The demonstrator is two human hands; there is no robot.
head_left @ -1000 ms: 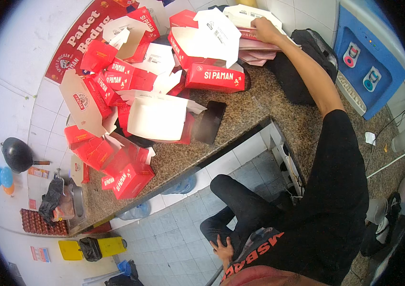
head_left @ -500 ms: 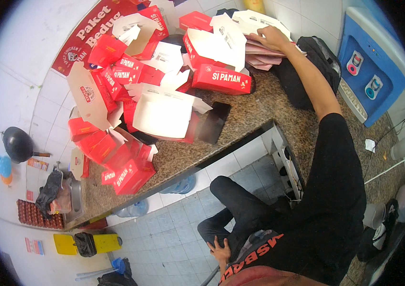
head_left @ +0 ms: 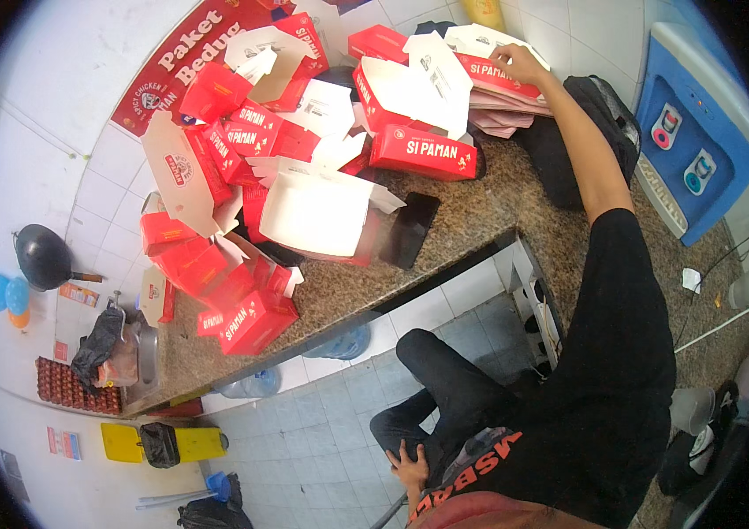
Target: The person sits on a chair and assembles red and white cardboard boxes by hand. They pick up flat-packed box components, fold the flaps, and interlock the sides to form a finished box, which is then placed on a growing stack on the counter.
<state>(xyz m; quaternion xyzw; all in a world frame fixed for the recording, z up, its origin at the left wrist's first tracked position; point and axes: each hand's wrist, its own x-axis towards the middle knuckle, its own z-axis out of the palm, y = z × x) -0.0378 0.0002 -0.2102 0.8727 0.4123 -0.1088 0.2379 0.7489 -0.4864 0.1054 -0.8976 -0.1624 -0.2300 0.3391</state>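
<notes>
My right hand (head_left: 520, 65) reaches out to a stack of pink, flat-folded cartons (head_left: 502, 113) at the far side of the counter. Its fingers are closed on the upper edge of a red food carton (head_left: 477, 67) on top, whose white inner side shows behind. My left hand (head_left: 408, 465) lies with spread fingers on my thigh, holding nothing. Left of the stack stand an open red-and-white carton (head_left: 392, 93) and a red carton (head_left: 423, 153) lying lengthwise. Several more opened cartons, among them a wide white-lined one (head_left: 317, 212), are heaped together.
A dark phone (head_left: 411, 231) lies on the granite counter (head_left: 471, 207) near its edge. Behind my right forearm sits a black bag (head_left: 599, 119), beside a blue water dispenser (head_left: 700, 132). The counter has an open gap (head_left: 471, 286) facing my legs. A wok (head_left: 44, 256) hangs at left.
A carton's red front panel now shows under my right hand, where only its white inside and the pink stack showed. The view has shifted slightly. My left hand stays on my thigh.
</notes>
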